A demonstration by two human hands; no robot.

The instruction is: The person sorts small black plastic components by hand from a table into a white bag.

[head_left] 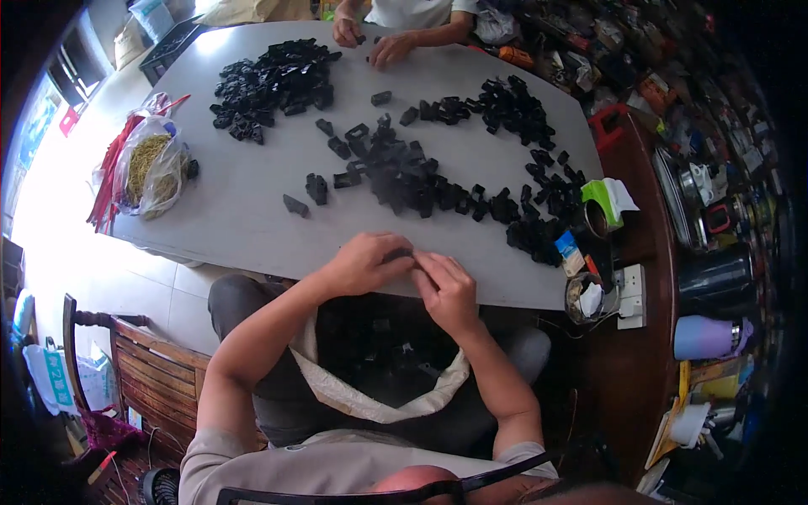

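Just past the near edge of the table, my left hand has its fingers curled round a small black plastic part, of which only a dark bit shows. My right hand meets it there, fingers bent and closed at the same spot; whatever lies between its fingertips is hidden. Below both hands, a white woven sack sits open between my legs with dark pieces inside. Ahead on the table, a loose heap of black plastic parts spreads out, with a single part lying nearest my left hand.
On the white table, another black heap lies far left, beside a clear bag of golden ties and red strips. A co-worker's hands handle parts opposite. Tissue pack, bowl and power strip stand right.
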